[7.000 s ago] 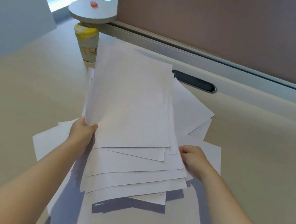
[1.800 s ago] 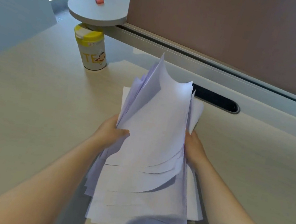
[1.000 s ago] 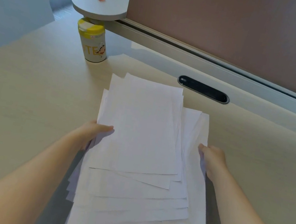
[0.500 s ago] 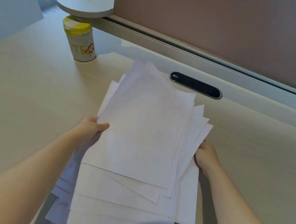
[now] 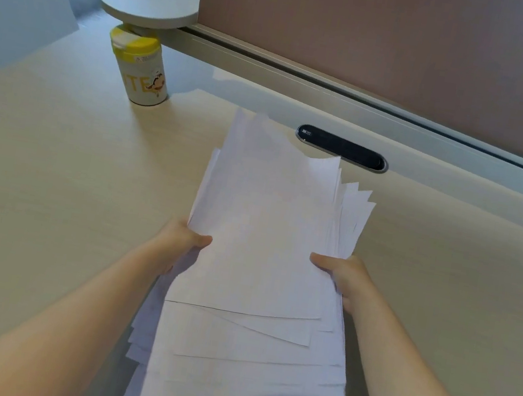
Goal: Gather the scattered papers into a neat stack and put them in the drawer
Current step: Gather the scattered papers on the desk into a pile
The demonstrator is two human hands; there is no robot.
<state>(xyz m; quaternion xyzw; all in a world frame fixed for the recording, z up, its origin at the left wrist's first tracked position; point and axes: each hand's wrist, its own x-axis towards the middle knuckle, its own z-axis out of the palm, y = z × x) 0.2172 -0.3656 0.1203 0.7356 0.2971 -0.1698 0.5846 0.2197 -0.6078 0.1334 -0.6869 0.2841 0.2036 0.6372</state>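
A loose stack of white papers is held up off the pale desk, its far end raised and its edges uneven, with corners fanning out on the right. My left hand grips the stack's left edge, thumb on top. My right hand grips the right edge, thumb on top too. The near ends of the sheets hang low toward me. No drawer is in view.
A white canister with a yellow lid stands at the back left of the desk. A black cable slot lies just beyond the papers. A brown partition closes the back, with a round grey shelf at its left end.
Over the last second the stack went from lying flat to lifted and tilted up. My right thumb has come onto the top sheet, and the sheets have drawn closer together.
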